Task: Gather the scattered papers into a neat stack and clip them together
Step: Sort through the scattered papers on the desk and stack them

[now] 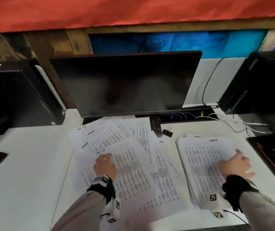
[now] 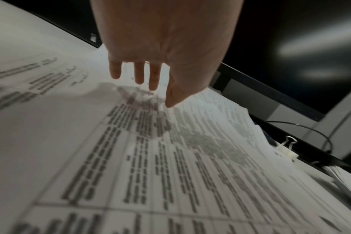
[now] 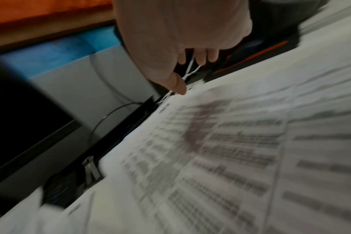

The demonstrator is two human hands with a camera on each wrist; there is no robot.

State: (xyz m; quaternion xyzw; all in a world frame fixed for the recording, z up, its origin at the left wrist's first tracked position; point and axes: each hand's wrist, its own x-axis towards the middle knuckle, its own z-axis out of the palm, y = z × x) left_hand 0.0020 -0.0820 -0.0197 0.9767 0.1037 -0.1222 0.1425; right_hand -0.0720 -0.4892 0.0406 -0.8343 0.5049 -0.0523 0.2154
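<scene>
Several printed sheets (image 1: 130, 157) lie fanned and overlapping in the middle of the white desk. My left hand (image 1: 105, 160) rests on them with straight fingers; in the left wrist view the left hand (image 2: 154, 93) touches the top sheet (image 2: 150, 158) with its fingertips. To the right lies a squared stack of papers (image 1: 201, 165). My right hand (image 1: 240, 162) is over its right edge, fingers spread, blurred. In the right wrist view the right hand (image 3: 194, 74) holds nothing above the stack (image 3: 230, 158). A black binder clip (image 1: 167, 132) lies behind the papers, untouched.
A dark monitor (image 1: 125, 84) stands right behind the papers, with a keyboard (image 1: 156, 126) partly covered by them. Computer towers stand at left (image 1: 17, 97) and right (image 1: 258, 84). Black mouse pads (image 1: 271, 157) flank the desk; cables (image 1: 243, 126) trail at the back right.
</scene>
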